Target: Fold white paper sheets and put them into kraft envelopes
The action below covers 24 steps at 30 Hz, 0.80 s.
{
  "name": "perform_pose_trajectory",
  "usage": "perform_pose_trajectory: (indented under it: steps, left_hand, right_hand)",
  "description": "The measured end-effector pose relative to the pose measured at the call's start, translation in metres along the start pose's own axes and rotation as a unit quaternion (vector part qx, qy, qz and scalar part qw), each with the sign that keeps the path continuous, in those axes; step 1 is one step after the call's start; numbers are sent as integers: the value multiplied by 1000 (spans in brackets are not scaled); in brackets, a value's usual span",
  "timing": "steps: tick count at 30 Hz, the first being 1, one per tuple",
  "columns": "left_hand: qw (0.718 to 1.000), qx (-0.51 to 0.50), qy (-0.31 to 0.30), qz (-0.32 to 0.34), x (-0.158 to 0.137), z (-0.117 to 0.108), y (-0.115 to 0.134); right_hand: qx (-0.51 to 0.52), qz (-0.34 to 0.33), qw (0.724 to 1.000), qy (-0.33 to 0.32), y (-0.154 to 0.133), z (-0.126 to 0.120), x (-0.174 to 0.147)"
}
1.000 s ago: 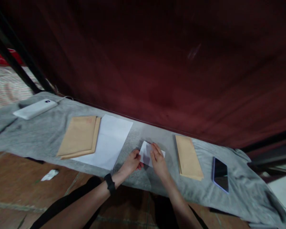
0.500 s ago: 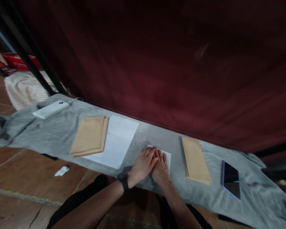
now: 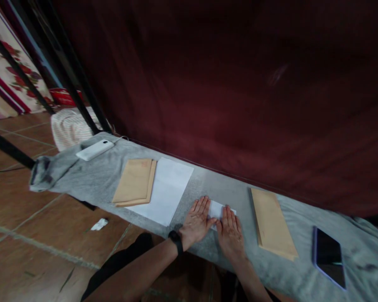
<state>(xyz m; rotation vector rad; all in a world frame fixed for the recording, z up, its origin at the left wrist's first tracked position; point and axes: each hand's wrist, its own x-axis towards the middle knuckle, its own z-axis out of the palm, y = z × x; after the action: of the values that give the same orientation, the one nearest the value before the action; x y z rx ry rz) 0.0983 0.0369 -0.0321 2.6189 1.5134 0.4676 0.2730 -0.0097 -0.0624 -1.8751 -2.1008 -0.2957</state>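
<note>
Lying under both flat hands [image 3: 214, 224], folded paper [image 3: 218, 208]

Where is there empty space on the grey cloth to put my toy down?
Bare grey cloth lies between the white power bank and the tan envelopes. A narrower strip runs between the right hand and the envelope stack. It is crowded where the left hand and right hand press the folded paper.
</note>
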Motion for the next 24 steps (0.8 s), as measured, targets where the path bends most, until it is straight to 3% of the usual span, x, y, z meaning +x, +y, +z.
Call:
perform_pose_trajectory:
  steps: [6, 10, 13, 15, 16, 18, 21, 24]
  left_hand:
    - [999, 24, -23, -16, -1, -6, -6]
    - [999, -7, 11, -50, 4, -37, -35]
    - [975, 21, 116, -190, -1, -80, -90]
    - [927, 48, 167, -331, -13, -108, -134]
    - [897, 55, 176, -403, -21, -120, -154]
    - [858, 31, 129, -496, -38, -138, -186]
    - [853, 24, 96, -512, -57, -148, -206]
    - [842, 9, 103, -530, -63, -154, -205]
  right_hand:
    - [-3, 13, 999, 34, 6, 4, -6]
    - [7, 36, 999, 15, 3, 2, -4]
    - [21, 58, 998, -17, 2, -2, -2]
    - [30, 65, 997, -29, 1, -4, 0]
    - [32, 67, 997, -32, 0, -4, 0]
    - [31, 69, 996, -37, -1, -5, 2]
    - [31, 74, 996, -46, -2, -6, 3]
    - [48, 73, 995, -43, -3, -7, 3]
